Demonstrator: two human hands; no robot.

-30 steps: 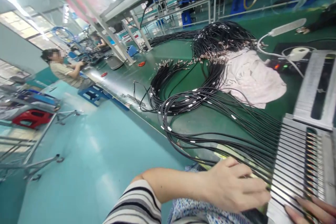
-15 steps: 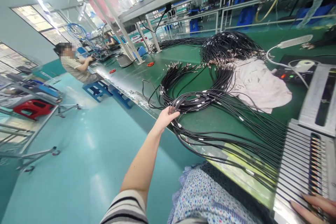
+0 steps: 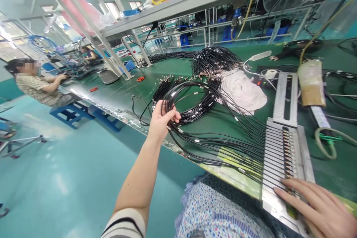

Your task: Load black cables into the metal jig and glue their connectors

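Note:
My left hand (image 3: 164, 119) is wrapped round a bundle of thin black cables (image 3: 192, 113) with white labels, near the table's front edge. The part of the coil by that hand is lifted a little. From the bundle, the cables fan out to the right into the slots of a metal fixture (image 3: 275, 156). Brass-coloured connector ends (image 3: 288, 152) stand in a row along it. My right hand (image 3: 318, 200) lies over the fixture's near end, fingers stretched out and touching it by the lowest cables.
A pale cloth (image 3: 242, 93) lies behind the coil, beside a large heap of black cables (image 3: 212, 59). A taped soldering-iron-like tool holder (image 3: 312, 85) stands right of the fixture. Orange-handled tools (image 3: 141, 79) lie further left. A shelf (image 3: 178, 9) crosses overhead. A co-worker (image 3: 36, 81) sits far left.
The camera view has turned to the right. My left hand has raised its part of the cable coil slightly. More of my right hand shows on the fixture.

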